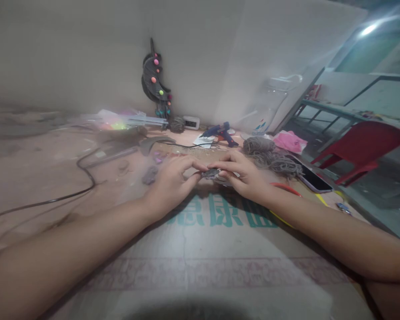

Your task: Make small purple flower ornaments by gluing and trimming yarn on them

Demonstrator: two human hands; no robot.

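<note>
Between my two hands is a small flat grey piece [212,173], perhaps wound with yarn; the blur hides its detail. My left hand [175,180] pinches its left edge between thumb and fingers. From the other side, my right hand [245,174] has thumb and fingertips closed on its right end. Small purple-grey bits [150,175] lie beside my left hand. Just beyond my right hand rest a grey yarn ball [258,145] and a loose heap of grey yarn [280,163].
A blue glue gun [220,131] lies on white paper at the back, near a small digital clock [191,122]. A yarn-wrapped crescent with coloured beads [155,80] leans on the wall. At right are a phone [315,178], pink plastic bag [290,141] and clear jug [270,106]. A dark cable [70,195] crosses the left.
</note>
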